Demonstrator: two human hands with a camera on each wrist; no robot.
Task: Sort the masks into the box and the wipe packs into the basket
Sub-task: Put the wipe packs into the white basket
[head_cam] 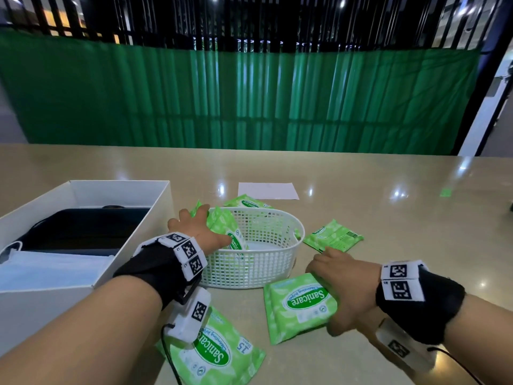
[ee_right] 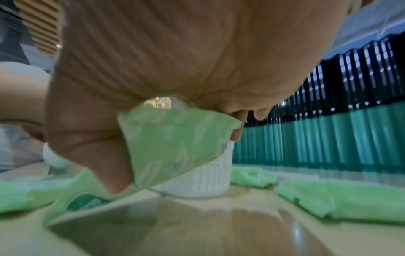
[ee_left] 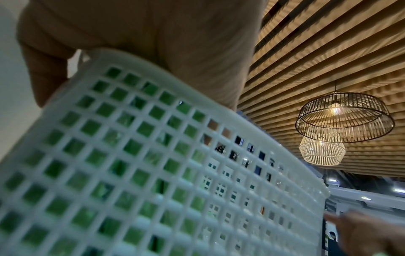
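Note:
A white mesh basket point(head_cam: 258, 270) stands mid-table. My left hand point(head_cam: 211, 226) reaches over its left rim and grips a green wipe pack point(head_cam: 231, 236) that stands inside it; the left wrist view shows only the palm above the basket wall point(ee_left: 153, 173). My right hand point(head_cam: 325, 294) pinches the right edge of another green wipe pack point(head_cam: 297, 304) just in front of the basket, one side tilted off the table point(ee_right: 175, 142). A white box point(head_cam: 50, 301) at the left holds black masks point(head_cam: 83, 229) and a blue mask point(head_cam: 50, 268).
More wipe packs lie loose: one under my left wrist point(head_cam: 222, 354), one right of the basket point(head_cam: 333, 238), some behind it point(head_cam: 247, 202). A white sheet of paper point(head_cam: 268, 190) lies further back. A green curtain hangs beyond the table's far edge.

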